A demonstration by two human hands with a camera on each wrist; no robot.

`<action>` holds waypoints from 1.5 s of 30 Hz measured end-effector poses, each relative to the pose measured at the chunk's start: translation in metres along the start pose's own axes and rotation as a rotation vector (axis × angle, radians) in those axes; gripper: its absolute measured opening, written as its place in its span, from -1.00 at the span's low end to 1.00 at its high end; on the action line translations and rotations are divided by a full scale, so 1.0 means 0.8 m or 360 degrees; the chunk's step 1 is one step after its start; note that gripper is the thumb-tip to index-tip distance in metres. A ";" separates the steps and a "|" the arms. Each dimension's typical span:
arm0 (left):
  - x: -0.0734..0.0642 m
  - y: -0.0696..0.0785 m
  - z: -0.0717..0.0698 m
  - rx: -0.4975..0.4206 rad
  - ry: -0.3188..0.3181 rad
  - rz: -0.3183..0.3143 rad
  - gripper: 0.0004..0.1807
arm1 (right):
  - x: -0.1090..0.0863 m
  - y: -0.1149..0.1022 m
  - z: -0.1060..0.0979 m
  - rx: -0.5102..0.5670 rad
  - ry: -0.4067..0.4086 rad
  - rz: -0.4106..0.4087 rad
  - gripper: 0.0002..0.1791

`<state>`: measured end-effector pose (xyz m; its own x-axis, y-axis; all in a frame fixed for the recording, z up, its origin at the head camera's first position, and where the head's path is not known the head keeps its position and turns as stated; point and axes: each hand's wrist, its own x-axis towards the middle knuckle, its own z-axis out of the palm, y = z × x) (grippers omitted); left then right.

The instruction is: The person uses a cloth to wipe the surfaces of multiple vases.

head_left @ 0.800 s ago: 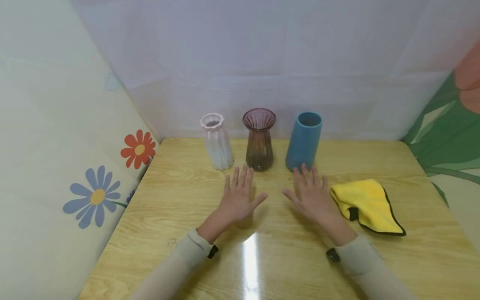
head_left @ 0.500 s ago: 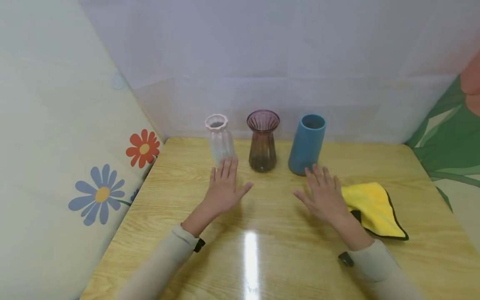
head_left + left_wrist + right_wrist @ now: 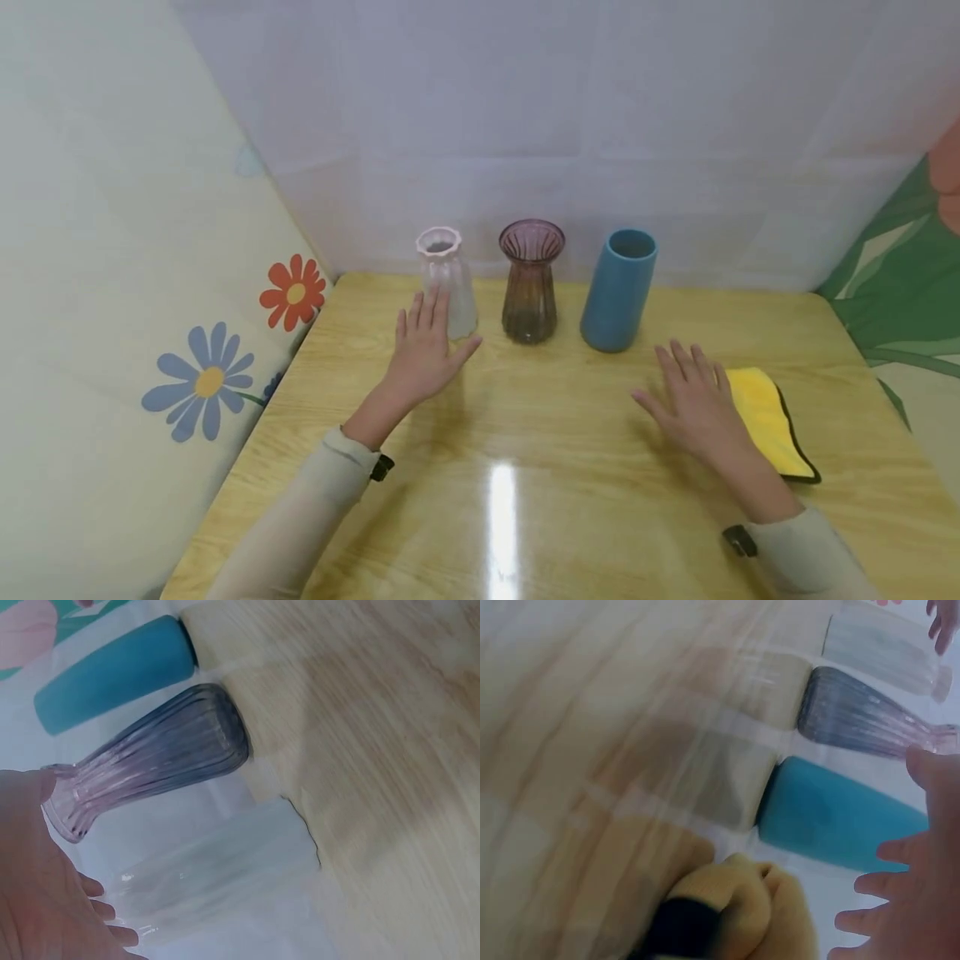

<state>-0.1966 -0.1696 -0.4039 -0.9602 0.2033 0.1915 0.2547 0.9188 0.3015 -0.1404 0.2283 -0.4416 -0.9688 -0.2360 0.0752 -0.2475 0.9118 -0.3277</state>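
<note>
Left grip [image 3: 426,354] spread wide, in front of white vase [image 3: 462,304], hiding part of it; touching or not, can't tell from where I stand; right grip [image 3: 697,408] spread too, beside black-edged yellow cloth [image 3: 768,425], blocking some of it from view; white vase, purple vase [image 3: 530,300] and blue vase [image 3: 618,296] upright in row, set apart, toward far side of wood-grain tabletop [image 3: 585,525], before pale backdrop [image 3: 525,100]

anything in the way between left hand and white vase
Nothing visible stands between the left hand and the white vase. The hand overlaps part of it in the head view; whether they touch is unclear.
</note>
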 end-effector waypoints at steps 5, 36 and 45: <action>0.007 -0.006 -0.007 -0.0009 0.0033 -0.0022 0.06 | -0.011 0.018 -0.002 0.0008 0.0036 0.0019 -0.03; 0.066 -0.048 -0.028 -0.0460 0.0203 -0.0149 0.03 | -0.036 0.065 0.000 -0.0067 0.0017 0.0044 -0.08; 0.084 -0.050 -0.026 -0.0622 0.0255 -0.0118 0.01 | -0.040 0.073 0.004 -0.0122 0.0049 -0.0010 -0.19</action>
<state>-0.2689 -0.1993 -0.3837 -0.9554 0.0581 0.2895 0.2396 0.7256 0.6451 -0.1239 0.2882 -0.4662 -0.9667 -0.2327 0.1065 -0.2527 0.9336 -0.2542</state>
